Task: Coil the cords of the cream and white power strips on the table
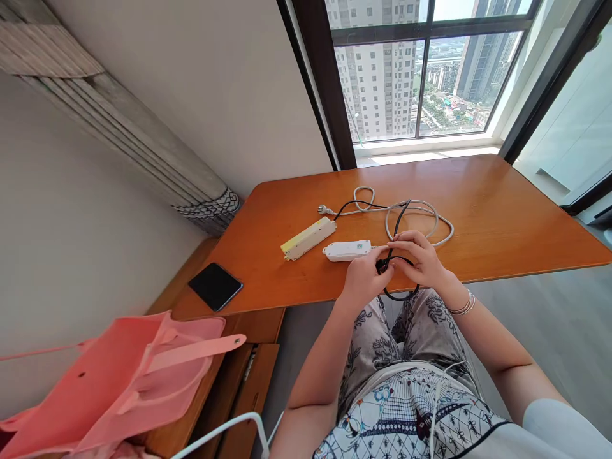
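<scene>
Over the front edge of the table, my left hand (366, 278) is closed on the black plug end of a black cable (400, 297). My right hand (421, 260) pinches a loop of the same cable just beside it. Part of the cable hangs below the fingers, and another stretch runs back across the table to a yellowed power strip (308, 238). A white power strip (347, 250) lies just left of my hands. Its white cord (444, 220) lies in loose loops behind them, ending in a white plug (325, 210).
A black phone (215, 286) lies at the left of the wooden table (516, 217). Left of my lap, a pink bag (143, 382) rests on a wooden cabinet (248, 382), near a white curved tube (229, 426). A window (425, 83) is behind the table.
</scene>
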`<state>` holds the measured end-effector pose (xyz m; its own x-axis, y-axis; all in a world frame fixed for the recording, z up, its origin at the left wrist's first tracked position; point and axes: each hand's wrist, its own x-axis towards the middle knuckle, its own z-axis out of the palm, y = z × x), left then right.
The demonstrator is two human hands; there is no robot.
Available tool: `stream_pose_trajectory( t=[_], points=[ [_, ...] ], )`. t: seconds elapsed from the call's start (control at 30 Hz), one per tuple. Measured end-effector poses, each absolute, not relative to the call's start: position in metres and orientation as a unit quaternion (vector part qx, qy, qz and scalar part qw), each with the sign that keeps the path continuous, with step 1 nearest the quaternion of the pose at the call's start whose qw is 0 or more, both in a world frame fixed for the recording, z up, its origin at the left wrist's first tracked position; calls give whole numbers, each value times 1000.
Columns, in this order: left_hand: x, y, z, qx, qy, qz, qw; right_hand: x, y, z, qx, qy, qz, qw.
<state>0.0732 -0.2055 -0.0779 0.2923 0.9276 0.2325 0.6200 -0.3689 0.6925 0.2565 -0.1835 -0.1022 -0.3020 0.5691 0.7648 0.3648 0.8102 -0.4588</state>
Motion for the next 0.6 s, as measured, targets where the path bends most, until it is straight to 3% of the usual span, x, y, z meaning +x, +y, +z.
stream_pose_trajectory(
  t=[0.17,0.27,0.33,0.6],
  points=[
    [80,-214,-81,763,452,319,335,261,-156,-100,-448,-566,318,615],
    [88,-222,-85,799,412,286,333,265,-132,-92,-459,-472,499,563],
    [94,-227,-88,817,395,261,329,267,-120,-84,-445,-454,556,536],
    [102,-231,-93,800,381,225,406,253,-107,-45,-348,-663,419,513]
  ],
)
